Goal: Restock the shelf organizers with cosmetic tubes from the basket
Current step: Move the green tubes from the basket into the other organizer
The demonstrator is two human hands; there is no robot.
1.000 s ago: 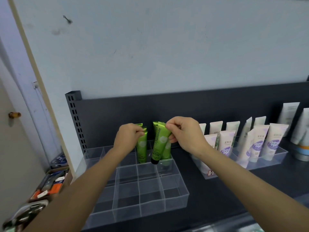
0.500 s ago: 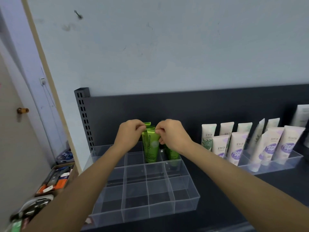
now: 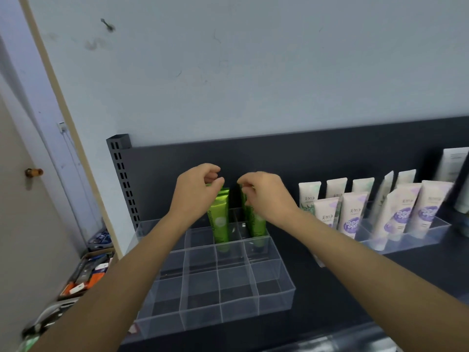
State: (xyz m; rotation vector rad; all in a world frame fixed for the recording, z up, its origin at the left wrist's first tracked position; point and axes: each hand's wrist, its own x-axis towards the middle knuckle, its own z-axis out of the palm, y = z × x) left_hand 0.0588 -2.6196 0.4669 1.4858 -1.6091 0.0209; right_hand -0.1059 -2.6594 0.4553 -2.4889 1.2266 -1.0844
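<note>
Fingers of both hands curl at the crimped tops of green tubes standing in a clear organizer; it cannot be told whether either hand pinches a tube or only touches it.

At the far left, a small brown knob [image 3: 33, 172] sticks out of a beige door. Below it a cardboard box [image 3: 86, 278] on the floor holds mixed small packages, their print too small to read. A dark slotted post [image 3: 121, 174] marks the left end of a dark shelf [image 3: 330, 288] under a pale blue wall.

The clear organizer [image 3: 276, 288], a grid of square compartments, sits on the shelf. The left hand [image 3: 195, 191] is over its back row, thumb and fingertips at the top of a green tube [image 3: 220, 219]. That tube stands upright in a back-row compartment, with vertical dark lettering that appears to read "Chamomile" above a pale round mark. One compartment over, more green tubes [image 3: 256, 222] stand upright, and the right hand [image 3: 266, 196] has its curled fingertips at their tops. The lettering there is partly hidden.

Further right, a second clear organizer [image 3: 418, 237] holds white tubes [image 3: 352, 214] in rows, cap down. Front ones carry purple labels, rear ones green leaf prints. Several show the Chinese characters "美加净". At the right edge stand more pale tubes, blurred.
</note>
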